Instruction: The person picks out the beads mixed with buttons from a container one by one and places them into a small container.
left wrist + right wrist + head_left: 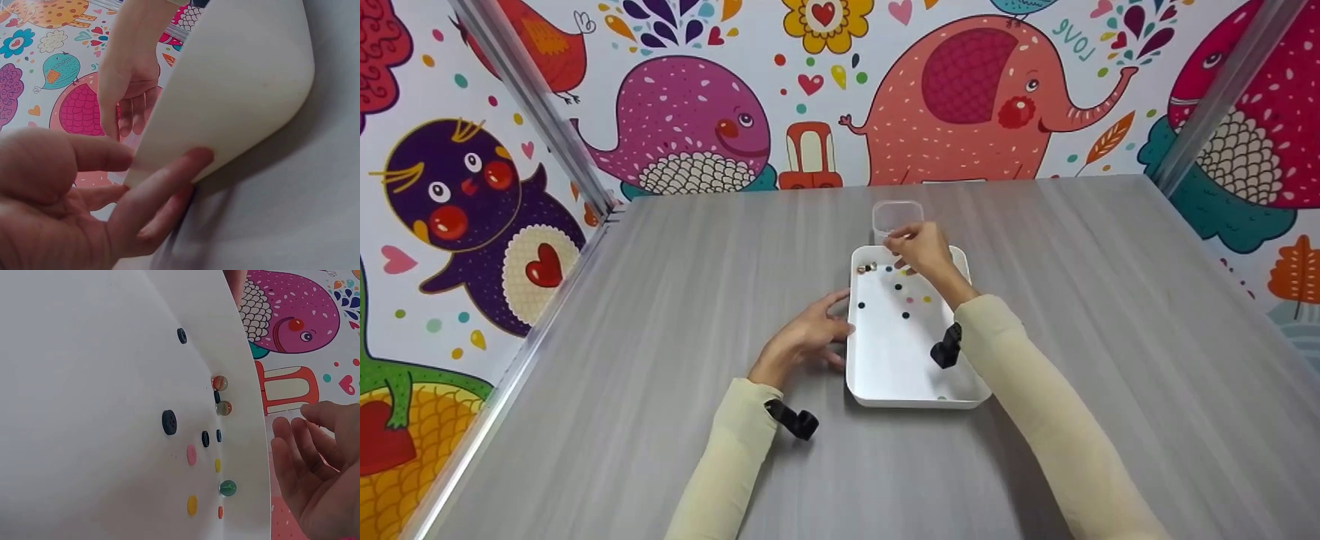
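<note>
Head view, wallpaper (975,97) reading "LOVE" (1072,39)

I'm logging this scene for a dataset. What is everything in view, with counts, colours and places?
tray: one, white, on the table's middle.
buttons: several, dark blue, pink, yellow, scattered in the tray's far half.
marbles: three, glassy, by the tray's far wall.
container: one, clear plastic, behind the tray.
table: one, grey woodgrain.
wall panels: cartoon animals, multicoloured, around the table.
left hand: touches the tray's left side.
right hand: over the tray's far end, near the container.
</note>
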`<state>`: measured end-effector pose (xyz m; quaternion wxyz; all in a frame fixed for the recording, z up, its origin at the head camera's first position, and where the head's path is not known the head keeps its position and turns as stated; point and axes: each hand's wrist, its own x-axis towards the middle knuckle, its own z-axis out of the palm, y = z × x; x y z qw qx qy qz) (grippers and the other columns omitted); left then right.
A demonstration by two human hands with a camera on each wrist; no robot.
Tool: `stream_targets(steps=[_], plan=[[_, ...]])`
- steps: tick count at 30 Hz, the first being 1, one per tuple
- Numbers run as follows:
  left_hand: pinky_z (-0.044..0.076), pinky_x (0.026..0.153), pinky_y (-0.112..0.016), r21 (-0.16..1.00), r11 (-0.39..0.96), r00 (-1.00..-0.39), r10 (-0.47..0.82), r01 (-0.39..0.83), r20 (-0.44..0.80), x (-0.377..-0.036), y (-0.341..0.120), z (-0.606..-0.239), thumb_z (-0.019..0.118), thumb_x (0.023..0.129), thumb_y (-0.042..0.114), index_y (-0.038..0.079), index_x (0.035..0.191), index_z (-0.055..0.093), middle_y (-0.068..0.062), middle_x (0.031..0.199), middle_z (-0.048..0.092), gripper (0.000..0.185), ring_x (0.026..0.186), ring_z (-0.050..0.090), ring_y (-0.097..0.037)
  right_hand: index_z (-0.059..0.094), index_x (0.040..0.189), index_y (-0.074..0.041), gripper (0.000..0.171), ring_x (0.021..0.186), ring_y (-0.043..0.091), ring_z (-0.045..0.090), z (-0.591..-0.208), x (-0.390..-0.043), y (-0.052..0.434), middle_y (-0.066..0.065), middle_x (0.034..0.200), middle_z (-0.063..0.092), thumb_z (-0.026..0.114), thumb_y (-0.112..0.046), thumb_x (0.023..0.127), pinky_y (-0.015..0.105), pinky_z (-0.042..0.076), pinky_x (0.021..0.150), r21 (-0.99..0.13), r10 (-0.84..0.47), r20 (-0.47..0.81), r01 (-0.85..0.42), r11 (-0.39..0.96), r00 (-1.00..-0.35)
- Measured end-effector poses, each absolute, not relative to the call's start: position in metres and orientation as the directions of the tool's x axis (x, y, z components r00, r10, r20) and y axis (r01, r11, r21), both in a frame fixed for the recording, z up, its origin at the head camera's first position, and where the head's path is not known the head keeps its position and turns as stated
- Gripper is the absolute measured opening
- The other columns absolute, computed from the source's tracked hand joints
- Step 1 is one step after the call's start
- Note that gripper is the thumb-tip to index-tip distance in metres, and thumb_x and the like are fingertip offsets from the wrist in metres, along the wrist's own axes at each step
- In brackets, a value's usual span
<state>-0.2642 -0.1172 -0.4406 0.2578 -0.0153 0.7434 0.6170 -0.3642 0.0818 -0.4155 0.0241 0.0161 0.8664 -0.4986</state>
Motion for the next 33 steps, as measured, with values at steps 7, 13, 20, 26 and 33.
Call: stream_targets(steps=[7, 13, 20, 26, 33], plan=[[0.062, 0.05, -0.032, 0.911, 0.233, -0.865, 0.303, -0.341, -0.401, -0.263, -0.117, -0.44, 0.052, 0.095, -0.003, 0.02, 0.16, 0.024, -0.024, 0.141, 0.054, 0.074, 0.111, 0.067, -0.032, 0.073, 0.111, -0.006, 0.026, 0.076, 0.024, 0.074, -0.421, -0.363, 0.079, 0.012, 0.098, 0.074, 0.072, -0.024, 0.092, 0.039, 0.066, 0.07, -0.865, -0.019, -0.052, 0.036, 0.501, -0.998], [0.063, 0.053, -0.033, 0.909, 0.239, -0.862, 0.306, -0.341, -0.404, -0.264, -0.117, -0.441, 0.053, 0.095, -0.004, 0.019, 0.16, 0.024, -0.026, 0.137, 0.054, 0.074, 0.112, 0.066, -0.034, 0.073, 0.113, -0.008, 0.027, 0.068, 0.015, 0.07, -0.426, -0.361, 0.075, 0.009, 0.096, 0.07, 0.071, -0.025, 0.093, 0.037, 0.066, 0.069, -0.862, -0.037, -0.073, 0.045, 0.505, -0.997], [0.064, 0.053, -0.034, 0.915, 0.235, -0.864, 0.317, -0.328, -0.391, -0.263, -0.116, -0.441, 0.054, 0.095, -0.004, 0.018, 0.16, 0.024, -0.026, 0.134, 0.055, 0.075, 0.111, 0.067, -0.035, 0.071, 0.116, -0.009, 0.028, 0.073, 0.018, 0.071, -0.432, -0.359, 0.07, 0.012, 0.102, 0.072, 0.071, -0.025, 0.094, 0.026, 0.061, 0.059, -0.865, -0.054, -0.092, 0.053, 0.499, -0.994], [0.064, 0.053, -0.033, 0.915, 0.236, -0.868, 0.307, -0.328, -0.391, -0.264, -0.117, -0.442, 0.055, 0.095, -0.003, 0.019, 0.16, 0.024, -0.025, 0.138, 0.055, 0.075, 0.112, 0.067, -0.034, 0.071, 0.115, -0.009, 0.027, 0.072, 0.016, 0.07, -0.432, -0.359, 0.066, 0.014, 0.102, 0.072, 0.071, -0.024, 0.094, 0.026, 0.061, 0.058, -0.868, -0.067, -0.104, 0.058, 0.492, -0.992], [0.064, 0.055, -0.036, 0.911, 0.23, -0.862, 0.31, -0.343, -0.402, -0.266, -0.118, -0.443, 0.056, 0.095, -0.002, 0.02, 0.16, 0.023, -0.025, 0.138, 0.053, 0.076, 0.114, 0.066, -0.035, 0.072, 0.113, -0.008, 0.025, 0.069, 0.015, 0.07, -0.433, -0.359, 0.062, 0.013, 0.101, 0.073, 0.071, -0.023, 0.094, 0.026, 0.06, 0.055, -0.861, -0.067, -0.087, 0.041, 0.507, -0.994]])
